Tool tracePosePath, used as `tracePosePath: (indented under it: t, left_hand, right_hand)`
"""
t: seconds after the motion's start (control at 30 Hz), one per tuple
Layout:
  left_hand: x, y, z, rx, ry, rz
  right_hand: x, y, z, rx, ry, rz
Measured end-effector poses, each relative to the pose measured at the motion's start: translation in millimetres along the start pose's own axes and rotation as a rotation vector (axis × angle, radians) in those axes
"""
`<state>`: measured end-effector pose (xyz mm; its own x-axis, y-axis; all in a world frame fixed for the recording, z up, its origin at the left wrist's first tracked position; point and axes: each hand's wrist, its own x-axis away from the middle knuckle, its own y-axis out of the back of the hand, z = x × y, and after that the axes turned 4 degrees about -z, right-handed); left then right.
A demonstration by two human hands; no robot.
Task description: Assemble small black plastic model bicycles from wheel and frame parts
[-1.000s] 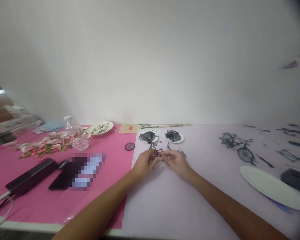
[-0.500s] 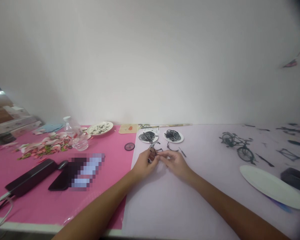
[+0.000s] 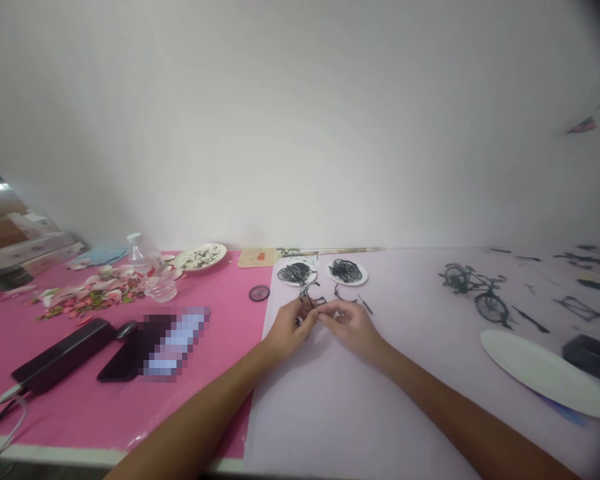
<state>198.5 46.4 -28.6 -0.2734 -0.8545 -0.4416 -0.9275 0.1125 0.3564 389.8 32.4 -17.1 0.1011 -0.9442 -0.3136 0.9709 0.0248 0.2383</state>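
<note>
My left hand (image 3: 291, 328) is closed on a small dark model bicycle part (image 3: 308, 292), whose thin bars stick up past the fingers. The fingertips of my right hand (image 3: 354, 327) pinch together at the same part, almost touching the left thumb. Whatever lies between the right fingertips is too small to make out. Just beyond the hands are two white plates, the left plate (image 3: 281, 280) and the right plate (image 3: 363, 277), both bearing black parts. A small spoked wheel (image 3: 259, 293) lies left of the hands. Thin dark pieces (image 3: 365, 305) rest to the right.
On the right stand a model bicycle (image 3: 480, 291), a white oval plate (image 3: 545, 373) and scattered black parts. To the left lie a phone (image 3: 125, 360), a black power bank (image 3: 63, 355), a plastic bottle (image 3: 137, 253), pink and green pieces (image 3: 93, 293) and another plate (image 3: 222, 250).
Both hands stay in nearly the same place around the part. The right fingertips have shifted very slightly; everything on the table lies as before.
</note>
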Motion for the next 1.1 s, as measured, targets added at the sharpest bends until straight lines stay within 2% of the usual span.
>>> tracePosePath:
  t: [0.13,0.27,0.5,0.87,1.1]
  left_hand:
    - [-1,-2.0,4,0.074,0.019,-0.004]
    - [0,-5.7,7,0.219,0.105,-0.012]
    - [2,-8.0,2,0.357,0.191,-0.005]
    - [2,-7.7,0,0.382,0.215,0.057]
    - [2,-5.8,-1,0.372,0.234,0.083]
  right_hand:
    - [0,-1,-2,-0.019,-0.016,0.014]
    - [0,-2,0,-0.025,-0.017,0.023]
    - [2,-2,9,-0.021,-0.017,0.038]
    - [4,-2,8,-0.054,-0.051,0.123]
    - [7,-3,13,-0.052,-0.080,0.099]
